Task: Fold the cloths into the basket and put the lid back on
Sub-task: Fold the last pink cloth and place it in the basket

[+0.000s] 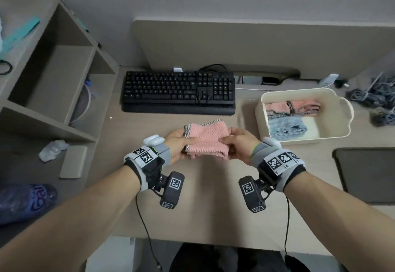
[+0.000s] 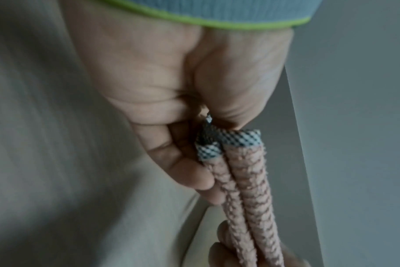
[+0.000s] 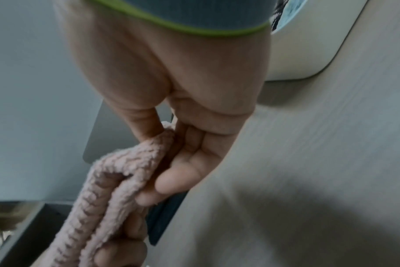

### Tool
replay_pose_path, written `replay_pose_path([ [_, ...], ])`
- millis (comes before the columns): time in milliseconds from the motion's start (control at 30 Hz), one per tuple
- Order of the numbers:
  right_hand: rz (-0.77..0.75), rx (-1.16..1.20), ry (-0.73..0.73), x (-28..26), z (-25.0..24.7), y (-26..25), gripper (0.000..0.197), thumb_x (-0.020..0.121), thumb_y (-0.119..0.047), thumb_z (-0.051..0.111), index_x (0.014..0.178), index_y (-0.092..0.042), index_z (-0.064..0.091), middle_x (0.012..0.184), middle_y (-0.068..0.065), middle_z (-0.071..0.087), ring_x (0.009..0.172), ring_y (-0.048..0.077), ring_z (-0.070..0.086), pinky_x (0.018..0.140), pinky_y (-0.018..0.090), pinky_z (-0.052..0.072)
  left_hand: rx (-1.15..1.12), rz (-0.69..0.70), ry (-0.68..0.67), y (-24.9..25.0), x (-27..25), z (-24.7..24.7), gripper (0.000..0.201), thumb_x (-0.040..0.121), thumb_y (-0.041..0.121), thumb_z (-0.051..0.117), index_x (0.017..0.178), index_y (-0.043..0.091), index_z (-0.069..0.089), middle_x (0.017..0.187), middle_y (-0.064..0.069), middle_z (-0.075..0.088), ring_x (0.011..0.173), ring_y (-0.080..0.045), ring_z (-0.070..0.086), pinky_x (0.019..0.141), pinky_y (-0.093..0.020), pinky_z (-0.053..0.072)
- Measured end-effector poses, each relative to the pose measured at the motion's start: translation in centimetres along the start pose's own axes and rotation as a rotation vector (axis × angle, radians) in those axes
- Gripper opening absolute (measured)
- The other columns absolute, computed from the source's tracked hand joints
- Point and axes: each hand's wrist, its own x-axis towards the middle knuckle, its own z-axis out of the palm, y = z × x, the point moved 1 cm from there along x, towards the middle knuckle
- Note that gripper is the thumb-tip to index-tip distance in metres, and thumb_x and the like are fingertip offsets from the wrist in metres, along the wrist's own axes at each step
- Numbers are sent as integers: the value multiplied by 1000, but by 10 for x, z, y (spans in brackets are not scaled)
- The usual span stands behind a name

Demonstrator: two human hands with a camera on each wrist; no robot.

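Note:
A folded pink waffle cloth [image 1: 206,139] with a black-and-white checked hem is held just above the desk between both hands. My left hand [image 1: 178,146] pinches its left end, seen close in the left wrist view as doubled layers of the pink cloth [image 2: 244,180] between thumb and fingers. My right hand [image 1: 237,143] pinches the right end of the pink cloth [image 3: 117,180]. To the right stands the cream basket [image 1: 342,134], open, with a pink cloth [image 1: 297,107] and a blue cloth [image 1: 286,127] folded inside. A flat cream rectangle [image 1: 73,161], possibly the lid, lies at the left.
A black keyboard [image 1: 179,92] lies behind the hands. Beige shelves [image 1: 53,79] stand to the left, with crumpled plastic [image 1: 52,149] and a blue bag [image 1: 25,201] nearby. A dark mat [image 1: 367,173] lies at the right, and tangled cables [image 1: 376,98] sit behind the basket.

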Motion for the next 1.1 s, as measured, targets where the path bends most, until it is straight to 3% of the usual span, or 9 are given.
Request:
replay_pose_path([
  [233,-138,125,1,-25,-76,-28,31,93,10,41,89,-11,64,56,9,65,41,18,60,37,21,47,-59,85,-105,41,0,62,24,93,-5,41,98,12,58,68,-9,69,52,-17,65,42,-21,49],
  [333,-160,142,17,-37,-121,-34,33,93,11,37,78,-8,59,49,9,62,37,18,56,37,20,45,-61,102,-117,54,2,109,36,90,-13,32,76,8,57,70,-17,65,51,-20,63,45,-23,52],
  [433,-163,118,42,-46,-154,-39,31,92,12,39,76,-6,59,49,8,61,35,17,53,37,22,45,14,103,-100,62,8,142,34,86,-13,30,73,3,57,78,-22,62,55,-24,64,49,-27,55],
  [500,-150,56,56,-53,-185,-41,34,88,16,36,76,-5,61,53,9,61,35,17,49,36,22,43,23,62,-127,67,16,172,21,87,2,42,77,0,60,85,-21,63,66,-28,63,53,-31,55],
  [600,-103,-26,109,-62,-243,-45,36,83,18,34,75,-2,64,63,13,59,40,20,46,39,22,40,111,32,-93,76,36,227,34,93,33,53,77,4,60,83,-14,62,69,-26,61,54,-32,57],
  [700,-103,-8,143,-63,-277,-50,14,85,4,54,94,4,64,69,12,65,45,19,50,42,24,40,497,224,17,78,56,263,19,84,11,67,68,13,57,72,-6,59,49,-9,56,47,-25,50],
  [767,-99,-57,223,-62,-303,-49,27,84,-4,64,109,6,61,68,12,68,50,21,52,46,26,42,684,284,39,79,70,291,23,76,2,71,67,20,60,75,-1,61,45,-3,51,50,-21,43],
  [967,-116,-362,286,-47,-346,-47,21,89,-16,63,93,3,72,85,17,68,70,27,61,79,41,57,876,200,-2,84,118,344,17,78,1,68,84,17,66,99,-8,64,68,-23,58,65,-31,49],
  [1100,-175,-743,237,-40,-349,-48,20,90,-25,59,97,-10,71,116,3,62,101,28,62,87,27,45,977,137,-21,80,148,354,19,80,0,62,90,14,69,79,-7,63,63,-21,56,60,-27,44],
])
